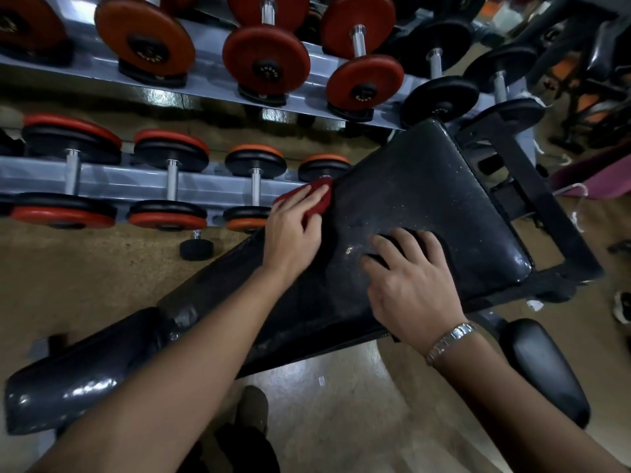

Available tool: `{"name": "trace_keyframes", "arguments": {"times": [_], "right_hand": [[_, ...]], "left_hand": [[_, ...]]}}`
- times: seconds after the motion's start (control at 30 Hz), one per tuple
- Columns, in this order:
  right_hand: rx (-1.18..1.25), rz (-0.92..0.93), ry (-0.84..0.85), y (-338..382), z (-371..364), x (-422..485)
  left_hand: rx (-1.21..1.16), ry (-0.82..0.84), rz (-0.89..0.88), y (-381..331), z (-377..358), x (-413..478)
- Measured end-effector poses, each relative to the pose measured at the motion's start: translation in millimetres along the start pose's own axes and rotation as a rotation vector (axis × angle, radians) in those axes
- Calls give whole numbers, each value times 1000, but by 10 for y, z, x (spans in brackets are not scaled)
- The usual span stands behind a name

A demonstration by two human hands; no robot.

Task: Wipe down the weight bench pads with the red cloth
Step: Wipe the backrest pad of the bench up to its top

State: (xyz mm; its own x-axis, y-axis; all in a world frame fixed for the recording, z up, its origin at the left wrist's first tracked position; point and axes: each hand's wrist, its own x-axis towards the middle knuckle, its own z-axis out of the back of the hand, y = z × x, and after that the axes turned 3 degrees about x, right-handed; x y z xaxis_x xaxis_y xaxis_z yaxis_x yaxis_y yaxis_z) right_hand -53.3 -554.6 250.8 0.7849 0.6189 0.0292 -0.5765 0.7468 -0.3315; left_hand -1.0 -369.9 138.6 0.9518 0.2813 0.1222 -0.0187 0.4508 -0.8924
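Note:
A black weight bench runs diagonally across the view, with its wide back pad [433, 199] at the upper right and a narrower seat pad [85, 370] at the lower left. My left hand [293, 230] lies on the red cloth [321, 196] and presses it with straight fingers against the left edge of the back pad. My right hand [409, 285] rests flat on the back pad, fingers spread and pressing into the cushion. A metal watch sits on my right wrist. Part of the cloth is hidden under my left hand.
A grey two-tier dumbbell rack [211, 186] with several red and black dumbbells stands close behind the bench. A small black dumbbell [196, 247] lies on the floor. The bench frame [532, 186] and a black roller pad [543, 367] are at the right. My shoe [252, 407] is below.

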Motion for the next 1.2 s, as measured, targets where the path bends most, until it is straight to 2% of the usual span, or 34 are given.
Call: {"name": "trace_keyframes", "arguments": {"times": [0.07,0.17,0.3,0.4,0.5,0.6,0.73,0.8,0.9,1.0,1.1,1.2], "right_hand": [[-20,0,28,-2,36,37],[-25,6,73,-13,76,40],[-34,36,104,-25,71,-5],[-45,33,108,-13,63,-4],[-46,24,102,7,69,11],[-35,29,83,-11,62,-1],[3,63,23,-81,15,-79],[19,64,-14,-110,16,-101],[17,39,-69,-141,44,-102],[-4,6,-83,-165,103,-70],[-33,-26,-54,-187,156,-56],[-47,-42,-23,-217,162,-58]], "left_hand": [[-4,22,-24,-139,-97,-10],[32,83,-198,-175,-192,-490],[119,93,-393,286,-65,-937],[111,59,-266,348,-8,-755],[48,10,-109,-62,-137,-577],[51,75,-176,-139,-189,-708],[119,103,-312,347,-11,-953],[118,75,-228,396,16,-891],[42,12,-36,57,-109,-813],[36,50,-126,-109,-201,-993],[94,87,-241,204,-109,-1206],[89,64,-141,359,-41,-1162]]}}
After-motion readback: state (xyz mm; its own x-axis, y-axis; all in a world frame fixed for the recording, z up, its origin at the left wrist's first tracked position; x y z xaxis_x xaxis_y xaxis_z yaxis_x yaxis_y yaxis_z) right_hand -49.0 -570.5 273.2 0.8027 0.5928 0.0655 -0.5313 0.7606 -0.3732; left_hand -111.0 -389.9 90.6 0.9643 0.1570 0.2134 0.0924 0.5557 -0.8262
